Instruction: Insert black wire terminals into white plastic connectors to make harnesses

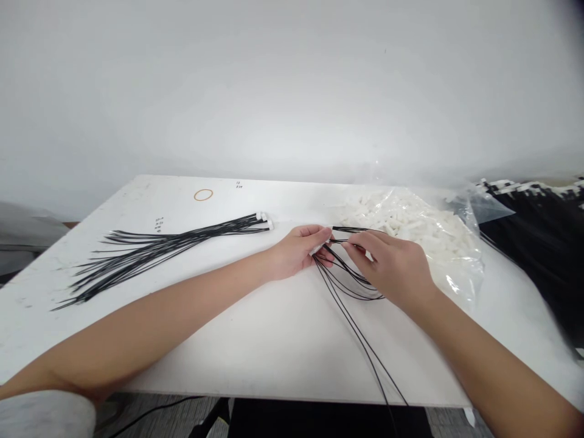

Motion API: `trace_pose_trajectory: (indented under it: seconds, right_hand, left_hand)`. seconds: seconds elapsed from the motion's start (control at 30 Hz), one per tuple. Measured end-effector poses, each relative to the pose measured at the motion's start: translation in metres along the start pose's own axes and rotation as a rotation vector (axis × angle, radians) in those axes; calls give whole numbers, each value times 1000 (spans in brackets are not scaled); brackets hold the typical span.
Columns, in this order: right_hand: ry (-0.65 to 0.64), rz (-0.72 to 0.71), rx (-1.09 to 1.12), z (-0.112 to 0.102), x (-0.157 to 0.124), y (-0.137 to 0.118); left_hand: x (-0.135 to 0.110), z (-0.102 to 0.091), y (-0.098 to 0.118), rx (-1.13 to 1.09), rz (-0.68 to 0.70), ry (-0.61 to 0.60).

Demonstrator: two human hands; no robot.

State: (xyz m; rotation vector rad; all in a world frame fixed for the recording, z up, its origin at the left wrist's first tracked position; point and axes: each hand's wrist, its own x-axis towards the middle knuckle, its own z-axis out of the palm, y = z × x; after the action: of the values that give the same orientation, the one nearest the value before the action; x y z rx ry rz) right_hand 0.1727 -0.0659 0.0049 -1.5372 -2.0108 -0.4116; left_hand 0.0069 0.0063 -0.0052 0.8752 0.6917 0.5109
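Observation:
Near the middle of the table, my left hand (pixel 303 248) is closed around a small white connector (pixel 318 246), which its fingers partly cover. Black wires (pixel 340 298) run out of that connector, some looping to the right and a couple trailing down over the front edge. Just to the right, my right hand (pixel 395 261) pinches a thin black wire close to the connector, thumb against forefinger. More black wires pass behind and under the right hand, where their far ends are hidden. How far the pinched wire sits in the connector I cannot tell.
A bundle of black wires with white connectors (pixel 182 243) lies on the left. Behind it is a tan rubber band (pixel 203 194). A clear plastic bag of white connectors (pixel 410 219) rests at right, beside a large pile of black wires (pixel 533 243). The white table (pixel 255 347) meets a wall.

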Motion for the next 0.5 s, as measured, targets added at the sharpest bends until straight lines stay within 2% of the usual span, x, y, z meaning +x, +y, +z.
trace_pose_trajectory:
  seconds: [0.2, 0.5]
  right_hand:
    - [77, -134, -62, 3, -1, -2]
    - [93, -160, -47, 4, 0, -3]
  left_hand:
    - [1, -1, -1, -18, 16, -10]
    - [2, -1, -2, -25, 20, -7]
